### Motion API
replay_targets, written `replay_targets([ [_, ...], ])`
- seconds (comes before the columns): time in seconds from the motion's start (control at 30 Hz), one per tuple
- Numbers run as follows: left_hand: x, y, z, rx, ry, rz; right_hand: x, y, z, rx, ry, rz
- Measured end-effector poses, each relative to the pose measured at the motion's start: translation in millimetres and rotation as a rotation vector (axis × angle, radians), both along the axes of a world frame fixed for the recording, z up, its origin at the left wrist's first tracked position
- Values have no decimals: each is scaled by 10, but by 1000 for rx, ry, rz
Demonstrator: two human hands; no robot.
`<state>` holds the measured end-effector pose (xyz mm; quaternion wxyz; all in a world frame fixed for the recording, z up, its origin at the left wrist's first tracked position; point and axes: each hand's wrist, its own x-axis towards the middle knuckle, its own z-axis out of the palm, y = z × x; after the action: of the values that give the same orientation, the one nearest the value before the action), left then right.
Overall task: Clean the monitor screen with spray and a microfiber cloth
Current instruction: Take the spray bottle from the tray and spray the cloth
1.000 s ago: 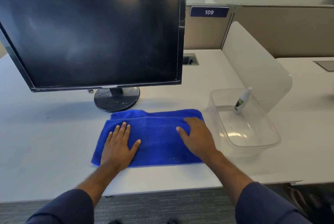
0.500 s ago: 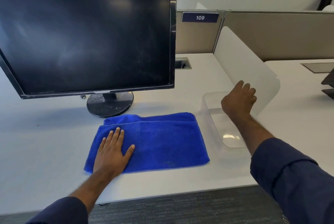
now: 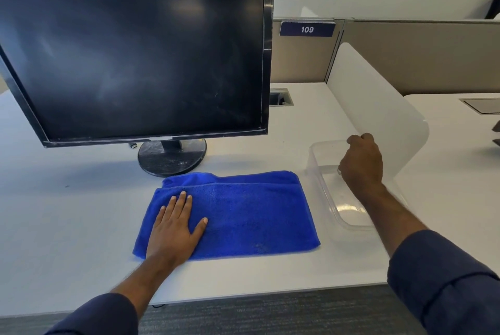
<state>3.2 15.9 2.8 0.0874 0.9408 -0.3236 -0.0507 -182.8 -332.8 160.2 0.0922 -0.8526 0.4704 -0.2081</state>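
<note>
On the desk (image 3: 81,226), before the monitor (image 3: 135,64), the cloth (image 3: 243,215) lies flat under the left hand (image 3: 173,229), fingers spread. The right hand (image 3: 361,164) curls inside the tub (image 3: 316,150) (a white sliver shows at the palm, but the hand hides what it grips). Beige partitions (image 3: 419,56) stand behind.

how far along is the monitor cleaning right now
Early. Done: the blue cloth lies folded flat on the desk below the monitor. In hand: the left hand rests flat on the cloth, while the right hand curls closed inside the clear container, hiding whatever it grips. Left: spraying and wiping; the screen shows smudges.
</note>
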Motion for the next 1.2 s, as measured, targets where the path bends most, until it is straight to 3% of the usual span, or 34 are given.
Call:
replay_targets([
  [0.37,-1,7,0,-16,13,-2,126,559,655,-77,-313,129],
  [0.6,25,-57,114,1,120,17,191,870,525,245,-297,329],
  [0.8,-334,-411,634,-542,259,-102,248,1082,234,484,-291,448],
  [0.97,-632,-716,880,-699,482,-156,262,1210,164,628,-346,541],
  [1.2,-690,-745,860,-767,426,-184,232,1255,27,704,-402,549],
])
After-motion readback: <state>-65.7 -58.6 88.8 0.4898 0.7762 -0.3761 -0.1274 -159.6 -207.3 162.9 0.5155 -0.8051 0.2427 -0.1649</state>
